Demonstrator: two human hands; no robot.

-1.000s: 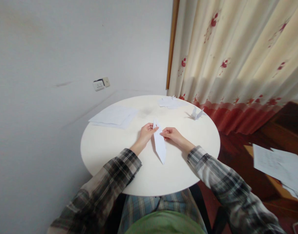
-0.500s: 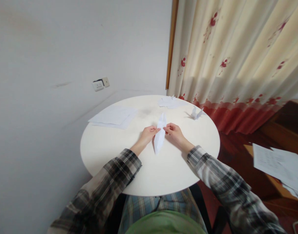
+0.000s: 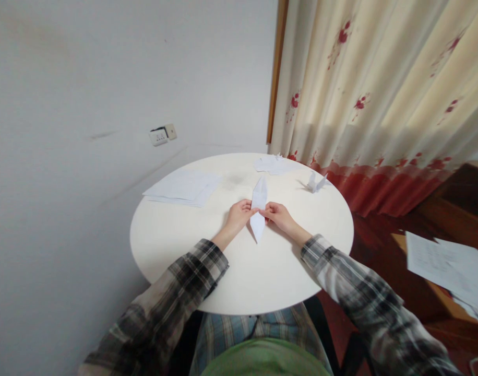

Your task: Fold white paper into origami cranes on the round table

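Observation:
A long folded piece of white paper (image 3: pixel 259 196), pointed at both ends, is held above the middle of the round table. My left hand (image 3: pixel 239 215) pinches its left edge, with the thumb lying on the front face. On the other side my right hand (image 3: pixel 278 216) grips the right edge, its thumb close to the left one near the paper's centre. The fingers behind the paper are partly hidden. Beyond my right hand, a folded paper crane (image 3: pixel 315 183) stands on the table.
The white round table (image 3: pixel 239 282) stands against a wall. A stack of white sheets (image 3: pixel 180 185) lies at its left; paper scraps (image 3: pixel 274 164) lie at the far edge. Right of the table, printed papers (image 3: pixel 450 266) rest on a wooden surface. A curtain (image 3: pixel 364 104) hangs behind.
The folded paper has turned from a slight slant to nearly straight up and down. Both thumbs have moved slightly lower and closer together at its middle.

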